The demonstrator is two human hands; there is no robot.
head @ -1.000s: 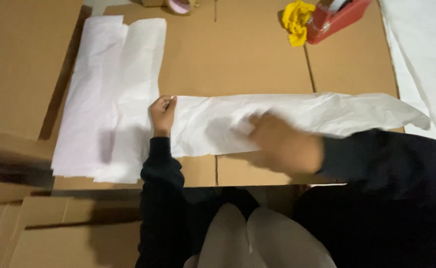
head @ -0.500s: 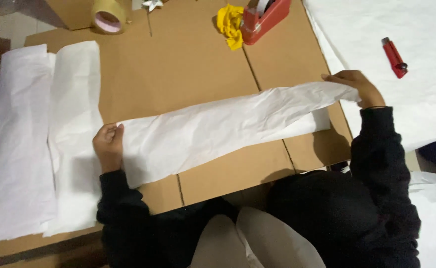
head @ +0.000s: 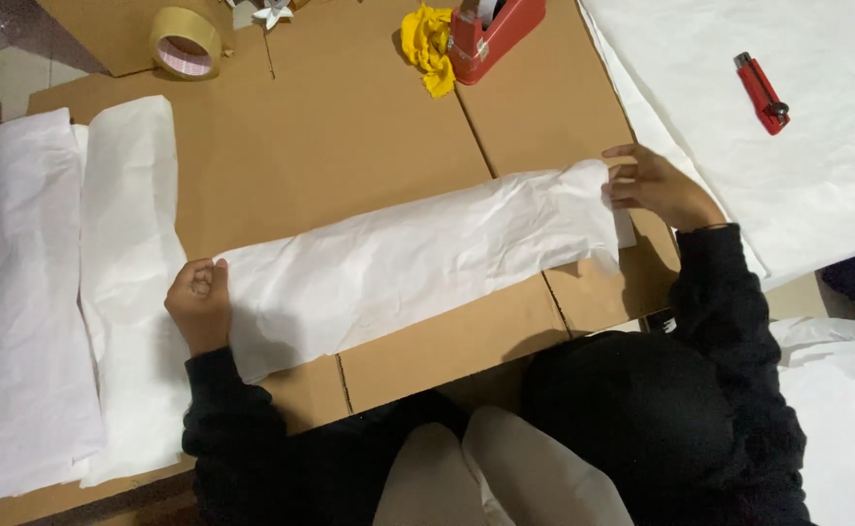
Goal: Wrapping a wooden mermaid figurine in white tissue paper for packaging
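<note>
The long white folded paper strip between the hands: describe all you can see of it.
The long white folded paper strip looks like thin, crinkled tissue paper folded into a flat band. It lies on the brown cardboard sheet, slanting from lower left up to the right. The left hand, closed in a fist, presses its left end; the right hand fingers rest on its right end. Its left end meets a white paper stack.

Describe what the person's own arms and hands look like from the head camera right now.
Both hands are bare: the left hand and the right hand show no gloves, and no rings or watch can be made out. Long black sleeves cover both arms to the wrists, the left sleeve and the right sleeve, plain fabric without visible markings.
</note>
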